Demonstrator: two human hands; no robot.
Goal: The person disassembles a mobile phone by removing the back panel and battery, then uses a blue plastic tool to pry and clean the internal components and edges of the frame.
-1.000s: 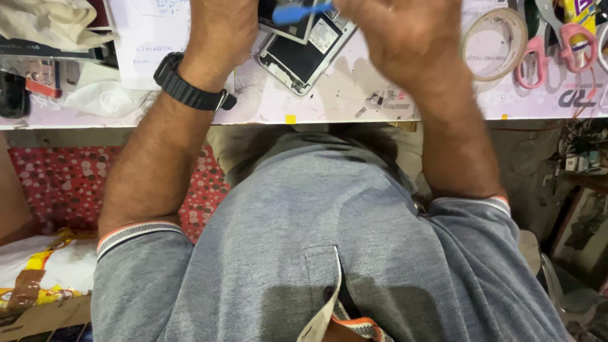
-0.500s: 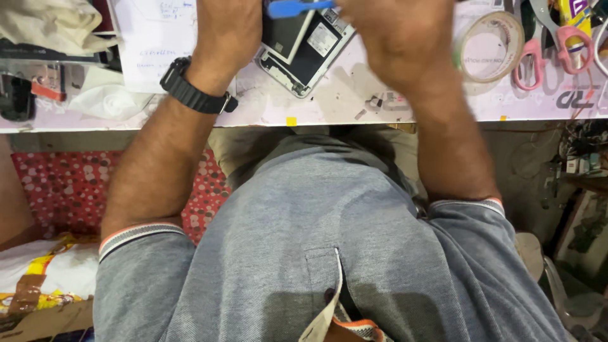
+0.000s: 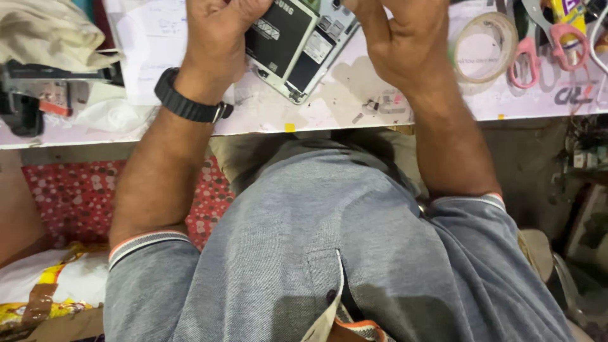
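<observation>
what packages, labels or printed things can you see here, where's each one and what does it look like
Black flat battery with a white label strip: in the opened white-framed phone on the table, under the left hand.
White sheet of paper with faint blue handwriting: table, left of the left hand.
Yellow and purple tube: top right, by the pink-handled scissors.
White and yellow printed plastic bag: bottom left, crumpled, below the table.

Left hand [image 3: 218,25], right hand [image 3: 405,38]: both forward, fingers curled, forearms bare.
</observation>
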